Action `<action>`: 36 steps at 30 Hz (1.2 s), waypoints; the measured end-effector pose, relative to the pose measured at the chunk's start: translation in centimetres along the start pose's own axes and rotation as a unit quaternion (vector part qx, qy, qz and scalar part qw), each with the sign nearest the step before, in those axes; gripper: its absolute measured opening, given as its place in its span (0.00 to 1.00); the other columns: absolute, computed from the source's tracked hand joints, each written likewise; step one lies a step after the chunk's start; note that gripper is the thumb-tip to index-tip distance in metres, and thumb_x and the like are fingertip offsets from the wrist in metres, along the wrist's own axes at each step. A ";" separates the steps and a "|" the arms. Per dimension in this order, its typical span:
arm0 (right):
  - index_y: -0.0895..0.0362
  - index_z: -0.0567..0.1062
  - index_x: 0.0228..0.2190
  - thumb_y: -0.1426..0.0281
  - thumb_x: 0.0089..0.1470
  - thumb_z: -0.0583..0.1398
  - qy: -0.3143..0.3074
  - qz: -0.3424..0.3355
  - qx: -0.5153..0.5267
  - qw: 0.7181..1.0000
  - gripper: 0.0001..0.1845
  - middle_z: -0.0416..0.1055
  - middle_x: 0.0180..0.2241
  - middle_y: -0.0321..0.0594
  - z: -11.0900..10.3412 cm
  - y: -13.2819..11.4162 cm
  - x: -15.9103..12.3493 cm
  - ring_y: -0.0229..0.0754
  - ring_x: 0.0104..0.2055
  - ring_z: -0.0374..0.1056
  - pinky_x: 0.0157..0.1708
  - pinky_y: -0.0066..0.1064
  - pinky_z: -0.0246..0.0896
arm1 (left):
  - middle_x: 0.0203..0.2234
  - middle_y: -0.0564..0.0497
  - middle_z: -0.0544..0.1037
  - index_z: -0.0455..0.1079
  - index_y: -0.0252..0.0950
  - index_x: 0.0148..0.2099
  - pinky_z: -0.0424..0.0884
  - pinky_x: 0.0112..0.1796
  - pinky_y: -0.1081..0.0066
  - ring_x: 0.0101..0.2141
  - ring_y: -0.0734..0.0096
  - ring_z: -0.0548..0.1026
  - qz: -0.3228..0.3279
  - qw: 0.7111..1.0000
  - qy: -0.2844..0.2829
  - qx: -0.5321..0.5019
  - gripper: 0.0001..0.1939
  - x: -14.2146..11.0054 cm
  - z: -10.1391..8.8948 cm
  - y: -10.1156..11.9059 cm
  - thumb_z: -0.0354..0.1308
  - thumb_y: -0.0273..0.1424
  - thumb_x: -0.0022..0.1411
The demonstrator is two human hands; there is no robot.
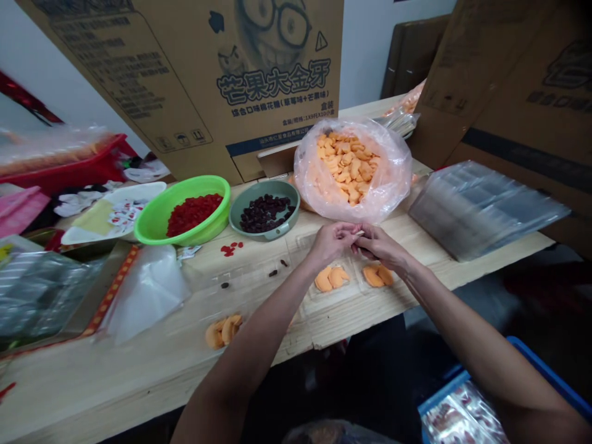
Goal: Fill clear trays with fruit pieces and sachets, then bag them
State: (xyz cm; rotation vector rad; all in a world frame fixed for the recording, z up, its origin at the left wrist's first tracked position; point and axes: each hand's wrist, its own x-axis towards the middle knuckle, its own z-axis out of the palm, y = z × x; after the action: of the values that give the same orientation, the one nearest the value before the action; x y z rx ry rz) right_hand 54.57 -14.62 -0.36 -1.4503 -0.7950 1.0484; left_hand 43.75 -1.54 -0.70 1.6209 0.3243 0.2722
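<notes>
My left hand [333,242] and my right hand [378,244] meet just in front of the open bag [306,161] of orange candy pieces [349,165]. Both are closed, fingertips pinched together around something small and pale that I cannot make out. Below them, a transparent plastic tray [327,302] lies on the table, with orange pieces [331,279] in one compartment and more orange pieces [378,275] in another. To the left, a second transparent tray holds orange pieces [224,331] near my left forearm, and a few dark pieces [272,272] lie farther up it.
A green basin [217,192] of red pieces and a grey-green bowl [264,235] of dark pieces stand left of the bag. Transparent trays [485,209] are stacked at right. Cardboard boxes [194,80] rise behind. A blue crate [428,410] with shiny packs sits below.
</notes>
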 end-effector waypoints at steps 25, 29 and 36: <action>0.60 0.74 0.34 0.52 0.50 0.67 0.063 0.078 0.016 0.995 0.23 0.64 0.19 0.32 -6.8 1.4 -1.6 0.28 0.16 0.47 0.14 0.23 0.32 | 0.36 0.45 0.78 0.76 0.35 0.36 0.69 0.50 0.61 0.42 0.62 0.75 -0.007 0.959 0.115 0.259 0.04 1.1 0.3 -1.5 0.59 0.25 0.61; 0.61 0.76 0.31 0.50 0.49 0.65 0.092 0.049 0.020 0.994 0.25 0.62 0.19 0.32 -4.2 1.9 -0.3 0.29 0.16 0.47 0.14 0.25 0.34 | 0.31 0.45 0.79 0.72 0.29 0.46 0.72 0.37 0.68 0.29 0.69 0.76 -0.099 0.990 0.056 -0.082 0.13 3.0 4.4 -0.7 0.64 0.28 0.58; 0.58 0.71 0.39 0.62 0.45 0.64 0.144 0.033 0.014 0.989 0.19 0.69 0.25 0.34 -8.4 2.1 -0.1 0.30 0.17 0.48 0.15 0.25 0.37 | 0.29 0.48 0.80 0.77 0.33 0.33 0.71 0.41 0.69 0.33 0.67 0.77 -0.061 0.972 0.163 0.158 0.04 3.5 3.8 -1.2 0.61 0.22 0.55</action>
State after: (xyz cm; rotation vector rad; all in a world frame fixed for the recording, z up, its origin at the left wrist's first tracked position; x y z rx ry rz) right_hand 62.13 -18.29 -2.56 -1.5694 -0.5264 0.8696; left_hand 48.39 -3.68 -2.23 1.8605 0.7489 0.4100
